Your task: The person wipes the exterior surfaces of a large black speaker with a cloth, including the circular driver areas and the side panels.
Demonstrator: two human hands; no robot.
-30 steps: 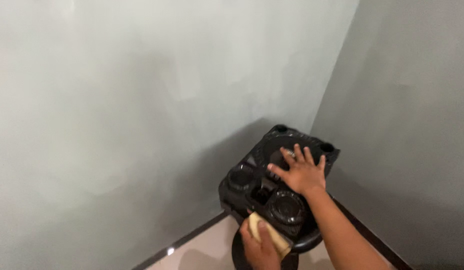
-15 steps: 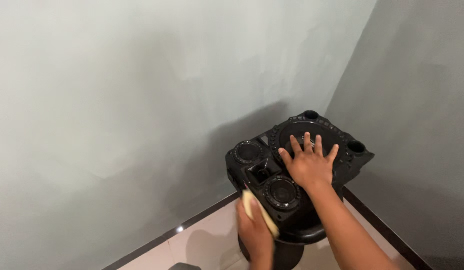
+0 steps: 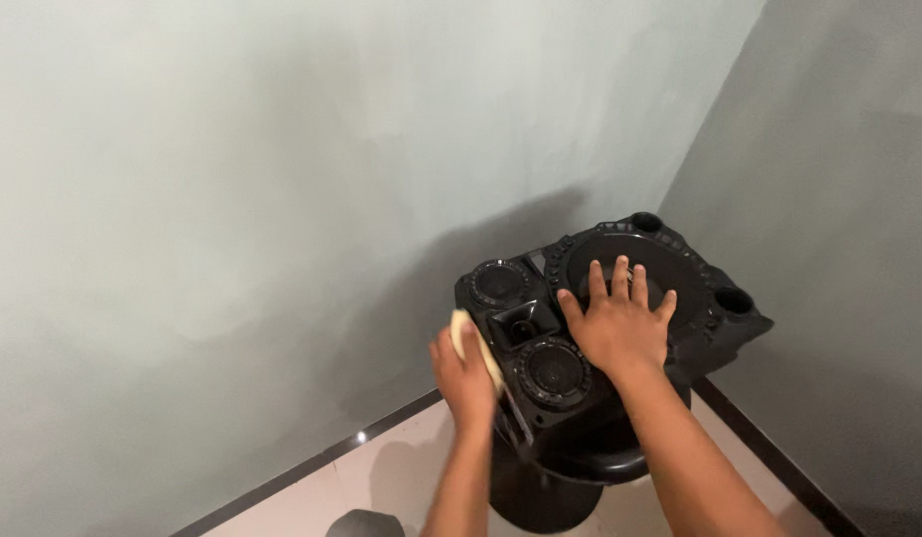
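Black plastic speaker (image 3: 620, 298) faintly glossy; pale cloth (image 3: 476, 346) soft and matt.

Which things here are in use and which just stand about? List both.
In use: left hand pressing a yellow cloth on the black speaker; right hand flat on its front.
Standing about: black stool underneath, grey walls, floor.

i see the black speaker (image 3: 600, 328) wedged into the corner, lying on a round black stand (image 3: 565, 477). behind it the left wall (image 3: 282, 179) sits close, a narrow gap only. the right wall (image 3: 839, 249) nearly touches its far end, little passage there. my right hand (image 3: 615, 328) lies spread flat over its face, blocking that surface. my left hand (image 3: 469, 373) with a yellow cloth (image 3: 476, 343) fills its left side. open floor (image 3: 381, 487) lies left of the speaker, free for reaching.
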